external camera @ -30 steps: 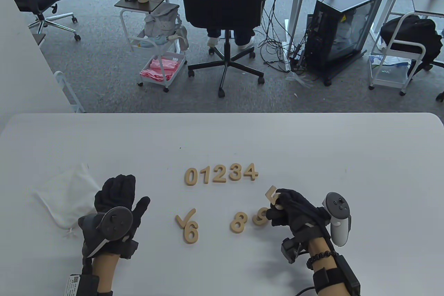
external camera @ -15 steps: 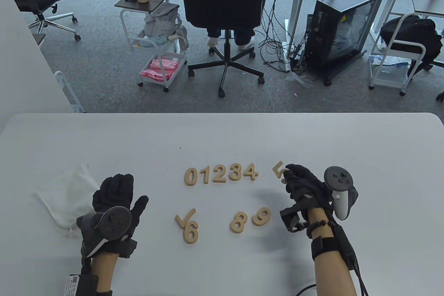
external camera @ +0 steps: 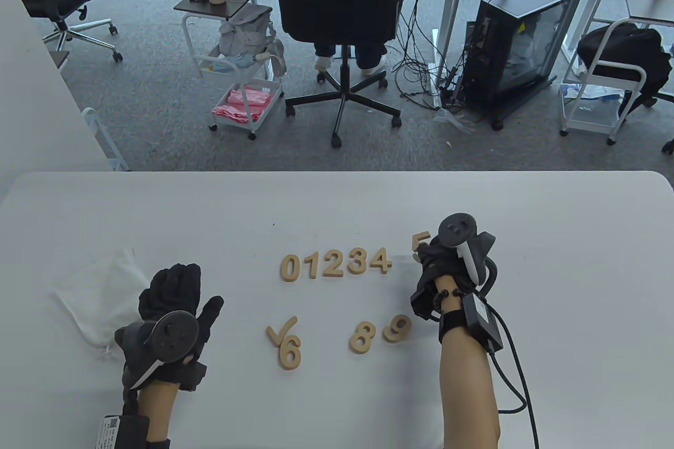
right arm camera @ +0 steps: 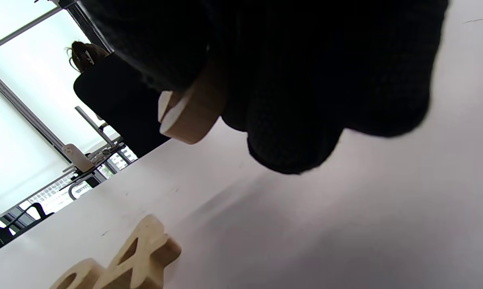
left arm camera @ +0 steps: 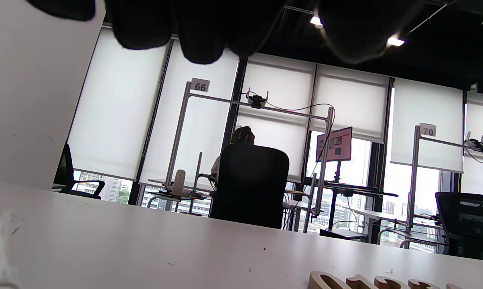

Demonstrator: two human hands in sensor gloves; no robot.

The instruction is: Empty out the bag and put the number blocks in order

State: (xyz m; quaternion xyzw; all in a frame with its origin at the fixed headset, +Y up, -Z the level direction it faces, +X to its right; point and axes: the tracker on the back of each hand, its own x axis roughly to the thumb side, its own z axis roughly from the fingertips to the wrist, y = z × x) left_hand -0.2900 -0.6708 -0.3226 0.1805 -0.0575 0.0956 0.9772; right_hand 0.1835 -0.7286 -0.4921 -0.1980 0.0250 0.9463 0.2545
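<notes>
Between the right hand's (external camera: 441,265) gloved fingers (right arm camera: 293,140) the wooden 5 (external camera: 420,242) is gripped, the fingers curled closed around its lower part so that only its top is left showing in the table view and one pale corner in the right wrist view. It is held clear of the desk (external camera: 526,217), just beyond and beside the 4 (external camera: 380,262), presumably because that is the next free place at the end of the ordered row of 0 to 4 (external camera: 335,263). Nearer to the wrist than these fingers, the 9 (external camera: 397,328) and the 8 (external camera: 362,337) lie flat and unsorted, with the 6 (external camera: 289,352) and the 7 (external camera: 280,332) touching each other farther off toward the other hand. The left hand (external camera: 174,307) is laid palm down on the desk with its fingers spread and nothing held, apparently parked out of the way; just beside its outer edge the white bag (external camera: 97,291) lies flat, judged to be emptied. How the 5 is turned within the grip cannot be made out, since most of it is covered by the glove. In the left wrist view only dark fingertips (left arm camera: 209,32) at the top edge and the tops of the row at the bottom edge are seen, and the bag is reduced to a blurred white patch.
</notes>
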